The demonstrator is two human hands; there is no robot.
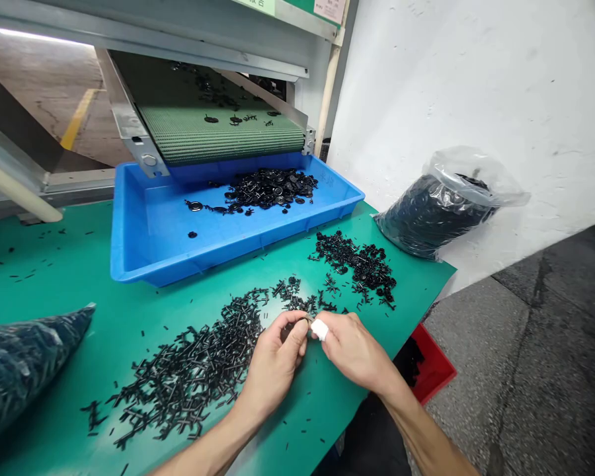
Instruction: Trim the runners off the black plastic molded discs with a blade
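Observation:
My left hand (279,357) and my right hand (350,345) meet fingertip to fingertip over the green table (322,410). Both are closed in a pinch; whatever lies between the fingers is too small and hidden to name. White tape wraps a finger of my right hand. Left of my hands spreads a large pile of thin black plastic pieces (198,363). Beyond my right hand lies a heap of small round black parts (359,264). Loose black bits are scattered about the tabletop.
A blue tray (198,258) holding black parts stands below a green conveyor belt (228,135). One filled plastic bag (436,211) leans against the white wall; another bag (24,370) lies at the left. A red bin (439,367) sits below the table's right edge.

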